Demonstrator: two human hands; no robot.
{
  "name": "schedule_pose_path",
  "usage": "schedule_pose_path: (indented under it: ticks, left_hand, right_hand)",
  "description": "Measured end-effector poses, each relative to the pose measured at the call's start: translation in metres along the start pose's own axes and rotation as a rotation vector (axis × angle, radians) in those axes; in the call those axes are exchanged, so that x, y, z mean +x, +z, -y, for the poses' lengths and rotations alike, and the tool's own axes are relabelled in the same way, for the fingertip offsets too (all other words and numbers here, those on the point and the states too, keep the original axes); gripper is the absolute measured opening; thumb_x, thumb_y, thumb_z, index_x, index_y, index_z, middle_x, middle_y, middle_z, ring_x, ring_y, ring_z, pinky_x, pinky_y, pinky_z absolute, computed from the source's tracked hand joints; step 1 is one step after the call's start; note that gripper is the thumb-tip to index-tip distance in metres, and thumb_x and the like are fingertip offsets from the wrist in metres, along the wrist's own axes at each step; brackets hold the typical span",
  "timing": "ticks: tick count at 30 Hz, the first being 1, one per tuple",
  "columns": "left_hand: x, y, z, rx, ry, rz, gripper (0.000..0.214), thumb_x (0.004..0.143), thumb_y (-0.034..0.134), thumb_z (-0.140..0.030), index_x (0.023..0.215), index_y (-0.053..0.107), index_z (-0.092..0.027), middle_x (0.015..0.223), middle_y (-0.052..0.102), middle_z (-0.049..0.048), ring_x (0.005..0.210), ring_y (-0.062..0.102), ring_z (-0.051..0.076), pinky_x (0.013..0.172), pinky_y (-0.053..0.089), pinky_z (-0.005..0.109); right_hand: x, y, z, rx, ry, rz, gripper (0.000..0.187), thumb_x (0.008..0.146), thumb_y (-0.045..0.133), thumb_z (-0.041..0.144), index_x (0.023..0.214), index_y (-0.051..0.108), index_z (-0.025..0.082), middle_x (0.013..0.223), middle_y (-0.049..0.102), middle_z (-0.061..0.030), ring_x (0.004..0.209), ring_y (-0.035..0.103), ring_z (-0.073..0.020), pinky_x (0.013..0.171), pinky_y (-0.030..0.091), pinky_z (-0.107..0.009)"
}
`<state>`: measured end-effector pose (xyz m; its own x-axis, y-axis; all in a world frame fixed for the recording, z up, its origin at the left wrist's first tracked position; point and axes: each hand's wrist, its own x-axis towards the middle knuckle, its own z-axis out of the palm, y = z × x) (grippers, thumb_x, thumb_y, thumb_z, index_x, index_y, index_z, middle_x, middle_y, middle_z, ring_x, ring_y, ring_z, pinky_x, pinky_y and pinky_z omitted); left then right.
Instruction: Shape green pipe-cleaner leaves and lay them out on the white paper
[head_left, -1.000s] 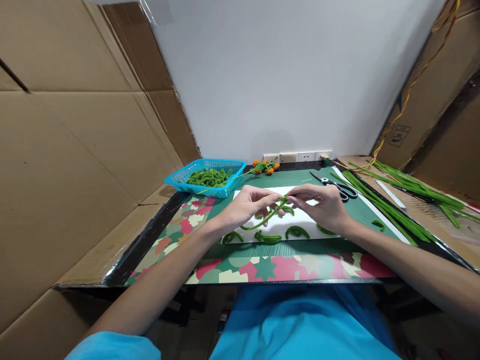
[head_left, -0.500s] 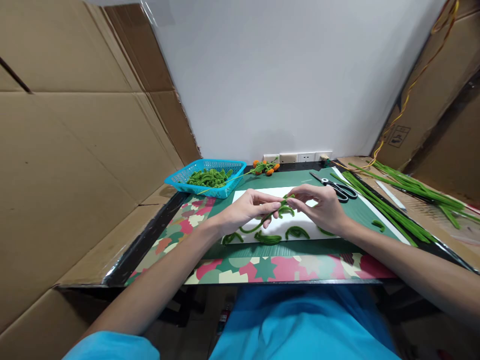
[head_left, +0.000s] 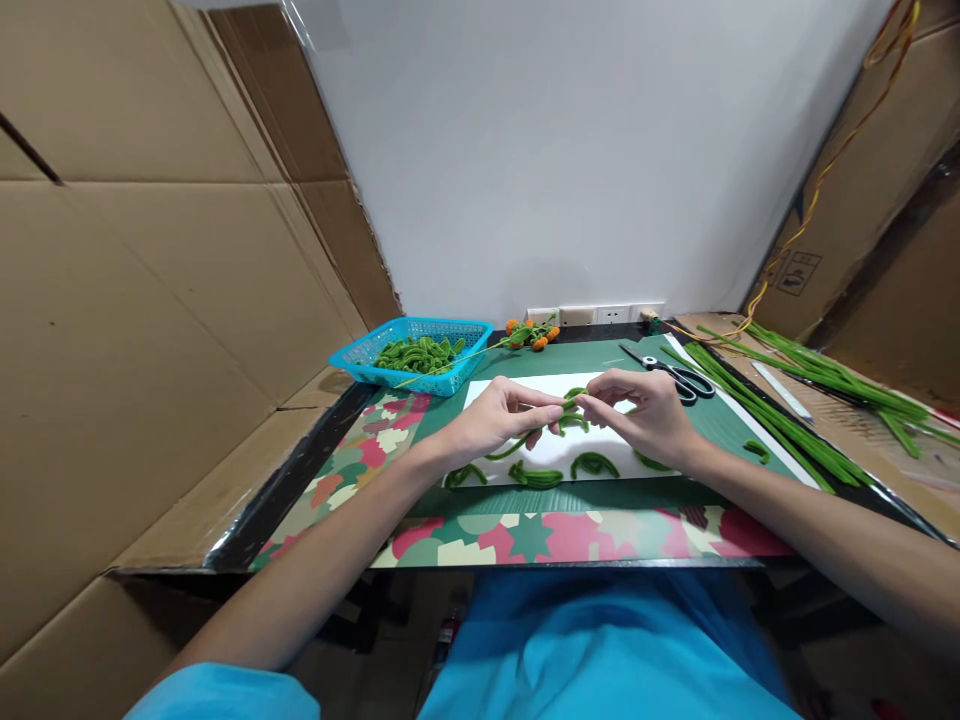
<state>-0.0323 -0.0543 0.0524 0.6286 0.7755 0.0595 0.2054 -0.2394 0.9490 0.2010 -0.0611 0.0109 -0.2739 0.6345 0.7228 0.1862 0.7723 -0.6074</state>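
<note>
Between my two hands is a fuzzy green pipe cleaner (head_left: pixel 576 394), looped at its upper end, with a tail hanging down to the left. My left hand (head_left: pixel 504 418) is closed in a pinch on it. From the other side, the thumb and fingertips of my right hand (head_left: pixel 646 412) pinch it close to the loop. Under my hands lies a sheet of white paper (head_left: pixel 487 392). Along its near edge are several bent green pieces, among them a curled leaf shape (head_left: pixel 595 465) and a bundled one (head_left: pixel 537 475). My fingers partly hide other pieces on the paper.
A blue basket (head_left: pixel 346 368) of green loops stands at the back left, a stem with orange flowers (head_left: pixel 537 335) beside it. Black-handled scissors (head_left: pixel 684 383) lie right of my right hand. Farther right are long green pipe cleaners (head_left: pixel 772 420) and a white strip (head_left: pixel 782 390). Cardboard walls flank both sides.
My right fingers have shifted slightly right along the pipe cleaner, and more of its looped end shows. Its tail has moved slightly right. My left hand stays nearly in place.
</note>
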Motion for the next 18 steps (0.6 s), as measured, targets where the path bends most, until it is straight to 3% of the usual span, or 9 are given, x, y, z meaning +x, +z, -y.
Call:
schedule_pose_path:
  ticks: [10, 18]
  left_hand:
    - [-0.0016, -0.0002, 0.0035, -0.009, 0.028, 0.069, 0.036, 0.094, 0.076, -0.044, 0.110, 0.085, -0.013, 0.077, 0.072, 0.0075, 0.059, 0.056, 0.011, 0.055, 0.046, 0.024]
    - [-0.0025, 0.0003, 0.0017, 0.022, 0.046, 0.079, 0.042, 0.095, 0.073, -0.051, 0.104, 0.082, -0.011, 0.080, 0.070, 0.0080, 0.062, 0.057, 0.013, 0.057, 0.047, 0.025]
  right_hand:
    - [0.0006, 0.0006, -0.0004, 0.085, 0.054, 0.021, 0.032, 0.096, 0.075, 0.047, 0.083, 0.074, 0.017, 0.063, 0.072, -0.0028, 0.050, 0.067, -0.0143, 0.049, 0.058, -0.025]
    - [0.0015, -0.0027, -0.0014, 0.037, 0.039, 0.201, 0.049, 0.105, 0.061, 0.047, 0.065, 0.068, 0.018, 0.058, 0.070, -0.0025, 0.050, 0.064, -0.0127, 0.049, 0.050, -0.022]
